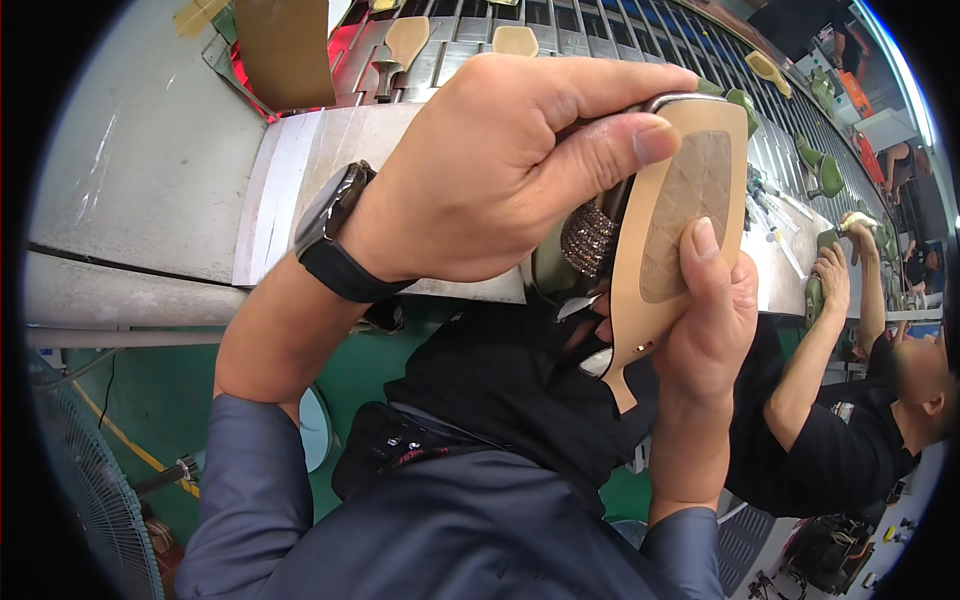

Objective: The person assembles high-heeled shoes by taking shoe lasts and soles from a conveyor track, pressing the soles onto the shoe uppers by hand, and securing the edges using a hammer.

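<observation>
Between my hands I hold a shoe (683, 190), tilted, its tan face turned up toward me. That face carries a lighter quilted panel, and a dark glittering beaded band (588, 241) shows at its left side. My left hand (520, 160), with a dark watch on the wrist, is closed around the far end, its thumb on the upper edge and its index finger stretched along the tip. From below, my right hand (715, 310) grips the near end, thumb lying on the quilted panel. Its other fingers are mostly hidden behind the shoe. A narrow tan tab hangs from the near end.
Beyond the worktable edge (270, 215) runs a rack of metal bars (570, 25) bearing tan shoe-shaped pieces (407, 42) and green shoe lasts (828, 172). A brown board (282, 55) stands at the far left. At right, a co-worker (830, 420) handles a green piece. A fan (95, 500) is at lower left.
</observation>
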`<control>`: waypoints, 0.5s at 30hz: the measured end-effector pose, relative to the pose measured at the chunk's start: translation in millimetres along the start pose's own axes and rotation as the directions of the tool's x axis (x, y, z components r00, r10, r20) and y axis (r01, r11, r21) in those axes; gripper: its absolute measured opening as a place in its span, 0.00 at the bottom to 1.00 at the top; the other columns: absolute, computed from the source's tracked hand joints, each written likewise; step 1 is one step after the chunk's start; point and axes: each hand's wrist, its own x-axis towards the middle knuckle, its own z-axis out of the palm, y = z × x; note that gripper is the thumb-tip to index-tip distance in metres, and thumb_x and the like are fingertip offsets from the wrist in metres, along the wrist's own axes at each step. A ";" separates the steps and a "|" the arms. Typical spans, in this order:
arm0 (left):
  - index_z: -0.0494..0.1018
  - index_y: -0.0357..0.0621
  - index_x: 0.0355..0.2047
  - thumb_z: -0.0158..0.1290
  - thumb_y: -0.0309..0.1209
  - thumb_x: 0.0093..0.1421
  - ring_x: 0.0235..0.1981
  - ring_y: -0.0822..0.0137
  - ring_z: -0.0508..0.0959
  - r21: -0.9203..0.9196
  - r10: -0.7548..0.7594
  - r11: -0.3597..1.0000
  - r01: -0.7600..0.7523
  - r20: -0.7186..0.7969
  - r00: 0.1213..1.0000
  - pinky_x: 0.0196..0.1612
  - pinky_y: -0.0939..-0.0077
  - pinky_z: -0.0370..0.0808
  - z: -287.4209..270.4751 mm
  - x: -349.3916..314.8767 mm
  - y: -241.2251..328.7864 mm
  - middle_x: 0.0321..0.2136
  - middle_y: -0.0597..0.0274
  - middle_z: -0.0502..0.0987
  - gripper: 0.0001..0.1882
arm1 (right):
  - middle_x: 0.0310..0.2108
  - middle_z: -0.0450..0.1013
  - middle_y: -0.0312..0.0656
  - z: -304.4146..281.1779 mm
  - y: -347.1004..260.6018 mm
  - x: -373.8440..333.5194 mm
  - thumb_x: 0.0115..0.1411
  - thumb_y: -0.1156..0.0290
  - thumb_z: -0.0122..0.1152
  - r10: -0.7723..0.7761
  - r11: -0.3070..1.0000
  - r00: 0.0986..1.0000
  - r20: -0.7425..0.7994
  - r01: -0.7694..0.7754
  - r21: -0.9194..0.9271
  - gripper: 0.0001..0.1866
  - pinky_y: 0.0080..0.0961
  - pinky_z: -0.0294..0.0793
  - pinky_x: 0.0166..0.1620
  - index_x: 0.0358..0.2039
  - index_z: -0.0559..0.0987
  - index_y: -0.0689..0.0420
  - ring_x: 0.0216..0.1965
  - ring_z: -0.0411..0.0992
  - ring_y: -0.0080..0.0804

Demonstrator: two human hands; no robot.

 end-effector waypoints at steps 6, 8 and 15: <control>0.61 0.28 0.71 0.54 0.30 0.71 0.65 0.59 0.74 -0.214 0.059 0.976 -0.034 0.113 0.992 0.66 0.66 0.72 -2.5 -5.4 -1.9 0.67 0.45 0.70 0.32 | 0.38 0.83 0.44 -1.2 -0.4 -5.4 0.75 0.66 0.54 -0.077 0.997 0.997 -0.001 0.077 -0.001 0.17 0.22 0.80 0.40 0.49 0.81 0.69 0.36 0.80 0.24; 0.64 0.26 0.68 0.55 0.28 0.70 0.64 0.58 0.75 -0.404 -0.048 0.912 0.070 0.065 0.997 0.66 0.65 0.72 -3.4 -13.6 7.9 0.67 0.42 0.70 0.30 | 0.38 0.82 0.42 5.9 1.7 -11.4 0.75 0.66 0.55 -0.087 0.994 0.996 -0.013 0.086 -0.072 0.17 0.21 0.78 0.40 0.48 0.81 0.70 0.36 0.78 0.22; 0.77 0.30 0.52 0.55 0.34 0.70 0.58 0.42 0.80 -0.449 -0.162 0.891 0.072 -0.167 0.973 0.61 0.51 0.77 11.8 -55.9 40.2 0.55 0.26 0.77 0.18 | 0.16 0.72 0.38 9.0 25.2 -44.0 0.73 0.61 0.57 -0.420 0.849 0.903 0.085 0.425 -0.315 0.20 0.24 0.67 0.22 0.35 0.81 0.69 0.16 0.69 0.23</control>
